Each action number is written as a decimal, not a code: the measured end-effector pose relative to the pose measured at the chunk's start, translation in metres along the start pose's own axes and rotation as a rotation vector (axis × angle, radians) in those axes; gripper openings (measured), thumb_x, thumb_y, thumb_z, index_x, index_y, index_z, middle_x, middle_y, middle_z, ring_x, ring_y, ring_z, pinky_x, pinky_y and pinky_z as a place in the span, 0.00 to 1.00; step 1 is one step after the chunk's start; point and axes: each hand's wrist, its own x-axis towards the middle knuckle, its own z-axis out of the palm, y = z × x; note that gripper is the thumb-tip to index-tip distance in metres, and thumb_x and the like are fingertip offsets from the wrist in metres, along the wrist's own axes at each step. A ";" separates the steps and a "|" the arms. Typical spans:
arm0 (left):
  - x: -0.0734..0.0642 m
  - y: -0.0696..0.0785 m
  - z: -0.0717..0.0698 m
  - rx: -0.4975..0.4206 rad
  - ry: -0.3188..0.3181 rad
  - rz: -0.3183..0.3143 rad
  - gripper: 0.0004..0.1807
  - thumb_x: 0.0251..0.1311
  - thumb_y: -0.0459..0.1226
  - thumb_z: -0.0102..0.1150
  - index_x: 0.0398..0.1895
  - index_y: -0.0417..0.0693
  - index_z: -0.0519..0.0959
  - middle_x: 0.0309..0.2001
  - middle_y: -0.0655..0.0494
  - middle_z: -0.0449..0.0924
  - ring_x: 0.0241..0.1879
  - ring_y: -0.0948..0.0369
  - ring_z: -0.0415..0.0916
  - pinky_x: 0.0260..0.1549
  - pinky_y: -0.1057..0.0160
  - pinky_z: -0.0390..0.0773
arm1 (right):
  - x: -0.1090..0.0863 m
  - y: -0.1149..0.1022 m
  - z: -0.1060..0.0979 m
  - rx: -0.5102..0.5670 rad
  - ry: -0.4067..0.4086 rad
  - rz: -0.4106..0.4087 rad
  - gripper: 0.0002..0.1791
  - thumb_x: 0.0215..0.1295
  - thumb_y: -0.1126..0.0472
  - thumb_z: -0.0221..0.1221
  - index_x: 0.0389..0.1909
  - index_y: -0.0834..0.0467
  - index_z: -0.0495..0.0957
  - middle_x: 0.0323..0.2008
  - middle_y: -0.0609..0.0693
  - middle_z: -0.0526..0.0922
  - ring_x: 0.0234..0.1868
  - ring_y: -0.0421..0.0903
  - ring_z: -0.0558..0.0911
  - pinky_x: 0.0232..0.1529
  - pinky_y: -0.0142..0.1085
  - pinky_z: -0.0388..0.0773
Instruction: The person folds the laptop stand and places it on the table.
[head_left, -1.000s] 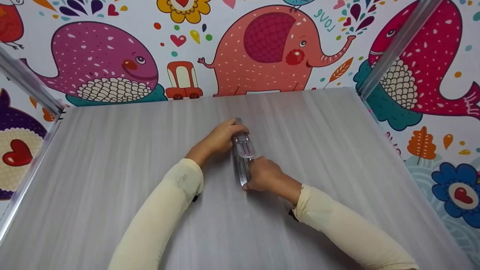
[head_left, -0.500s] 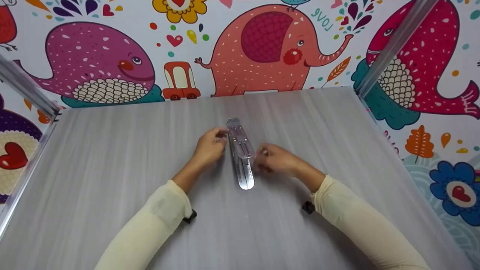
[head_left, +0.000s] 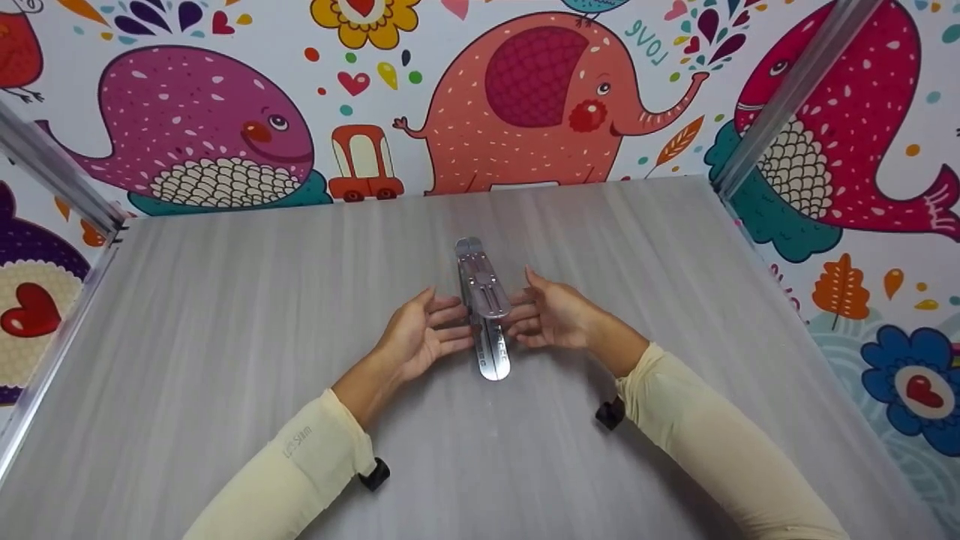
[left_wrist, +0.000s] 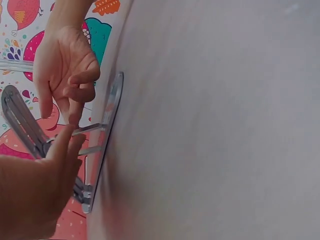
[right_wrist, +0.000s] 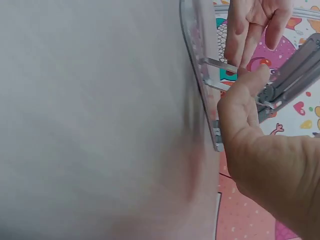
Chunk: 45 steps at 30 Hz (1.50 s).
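Note:
A silver folding laptop stand (head_left: 484, 289) stands on the table, folded narrow side to side. Its upper arm (left_wrist: 25, 120) slants up from the flat base bar (left_wrist: 111, 115), with thin struts between them in the left wrist view. My left hand (head_left: 416, 337) is at its left side, palm turned inward and fingers fairly straight, the tips right at the stand. From the other side my right hand (head_left: 562, 315) reaches in with relaxed fingers, thumb raised. Neither hand grips the stand; in the right wrist view the fingers of my right hand (right_wrist: 260, 135) overlap the struts.
The wood-grain table (head_left: 225, 337) runs back to a wall (head_left: 525, 150) printed with cartoon animals. Metal posts rise at its back left (head_left: 67, 169) and back right (head_left: 795, 97) corners. Black wrist straps (head_left: 373, 475) show below both cream sleeves (head_left: 289, 465).
Both hands have let go of the stand and drawn apart, and their fingers have straightened beside it. My left hand has come nearer along the stand. The stand remains in place.

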 end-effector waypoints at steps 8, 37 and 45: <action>0.004 -0.004 -0.001 -0.033 -0.004 0.021 0.36 0.82 0.50 0.25 0.73 0.26 0.56 0.73 0.28 0.59 0.74 0.37 0.61 0.72 0.45 0.65 | 0.005 0.007 -0.002 0.034 0.001 -0.002 0.38 0.78 0.32 0.30 0.61 0.62 0.65 0.44 0.55 0.83 0.39 0.48 0.82 0.41 0.37 0.81; 0.034 0.028 0.011 0.023 0.110 0.102 0.30 0.82 0.45 0.31 0.73 0.29 0.59 0.72 0.34 0.63 0.74 0.44 0.63 0.74 0.50 0.64 | 0.013 -0.032 0.012 -0.029 0.044 -0.024 0.44 0.79 0.33 0.28 0.68 0.66 0.70 0.58 0.57 0.84 0.54 0.50 0.83 0.41 0.36 0.76; 0.044 0.027 0.014 -0.065 0.135 0.099 0.30 0.80 0.41 0.35 0.78 0.33 0.54 0.77 0.32 0.55 0.76 0.41 0.59 0.74 0.50 0.63 | 0.025 -0.036 0.013 0.013 0.099 -0.047 0.33 0.79 0.40 0.44 0.67 0.64 0.72 0.52 0.55 0.85 0.44 0.44 0.85 0.34 0.30 0.78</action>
